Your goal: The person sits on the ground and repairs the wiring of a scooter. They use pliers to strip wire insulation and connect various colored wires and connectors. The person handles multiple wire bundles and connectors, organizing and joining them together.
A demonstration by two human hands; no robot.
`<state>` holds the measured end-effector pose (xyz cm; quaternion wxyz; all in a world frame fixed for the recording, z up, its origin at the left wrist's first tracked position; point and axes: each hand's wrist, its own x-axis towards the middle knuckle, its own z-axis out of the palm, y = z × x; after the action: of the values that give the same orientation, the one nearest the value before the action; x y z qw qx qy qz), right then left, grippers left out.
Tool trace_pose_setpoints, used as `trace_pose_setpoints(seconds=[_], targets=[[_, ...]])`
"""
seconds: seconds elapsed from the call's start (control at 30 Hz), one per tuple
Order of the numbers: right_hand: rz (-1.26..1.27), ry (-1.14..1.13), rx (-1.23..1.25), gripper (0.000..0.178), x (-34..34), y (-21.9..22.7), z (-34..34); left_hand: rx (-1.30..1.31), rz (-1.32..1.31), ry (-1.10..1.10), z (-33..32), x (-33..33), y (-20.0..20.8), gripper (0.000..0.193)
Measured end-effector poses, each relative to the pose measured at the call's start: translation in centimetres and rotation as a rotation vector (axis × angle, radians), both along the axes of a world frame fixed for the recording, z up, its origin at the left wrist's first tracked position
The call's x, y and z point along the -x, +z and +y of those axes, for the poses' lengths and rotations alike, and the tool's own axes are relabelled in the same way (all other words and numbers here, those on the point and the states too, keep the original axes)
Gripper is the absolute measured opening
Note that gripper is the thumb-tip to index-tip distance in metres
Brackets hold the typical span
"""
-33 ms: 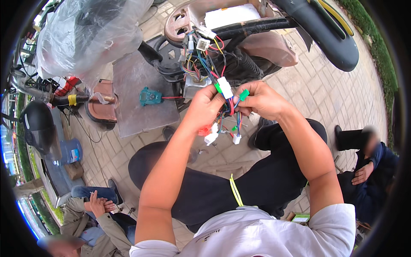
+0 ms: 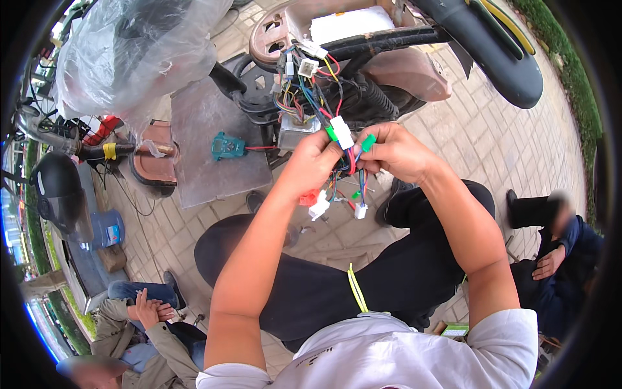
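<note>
My left hand is closed around a bundle of coloured wires, with a white connector and a small green one showing above its thumb. On the right, my right hand pinches thin wires just below a green connector. Below the hands dangle a red connector, a white connector and a smaller white plug. Above, the wiring harness runs up to the stripped scooter frame, with more white connectors on it. The fingers partly hide where the wires meet.
A teal multimeter lies on the scooter's flat footboard, a red lead running from it. Clear plastic sheeting covers the front. A black seat juts out at upper right. People sit low at left and right.
The bundle and the connectors hanging under it have shifted very slightly to the right. Both hands keep their grip.
</note>
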<state>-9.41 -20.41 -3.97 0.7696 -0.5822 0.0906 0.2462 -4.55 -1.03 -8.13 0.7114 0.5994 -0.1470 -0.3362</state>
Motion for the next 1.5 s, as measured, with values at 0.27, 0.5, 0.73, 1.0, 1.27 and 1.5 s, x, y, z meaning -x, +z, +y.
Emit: trace_pose_setpoints(seconds=[0.27,0.5,0.73,1.0,1.27,1.5], targets=[[-0.026,-0.067,-0.381,0.011,1.1,-2.0,-0.4,-0.213,-0.052,0.088,-0.1,-0.1,0.0,0.026],[-0.169,-0.466,0.224,0.031,1.1,-2.3,0.9,0.131,0.412,0.303,-0.9,1.4,0.9,0.018],[-0.272,-0.059,0.210,0.035,3.4,-3.1,-1.2,0.172,0.504,0.307,-0.3,1.8,1.3,0.018],[-0.452,-0.184,-0.105,0.026,2.8,-3.0,-0.5,0.308,0.540,0.264,-0.6,2.1,0.6,0.010],[-0.245,-0.501,-0.406,0.023,0.3,-4.3,2.5,0.277,0.330,0.429,1.4,2.8,-1.1,0.025],[-0.112,-0.796,-0.343,0.029,0.1,-3.5,3.4,-0.278,-0.492,0.576,0.7,-2.1,10.0,0.038]])
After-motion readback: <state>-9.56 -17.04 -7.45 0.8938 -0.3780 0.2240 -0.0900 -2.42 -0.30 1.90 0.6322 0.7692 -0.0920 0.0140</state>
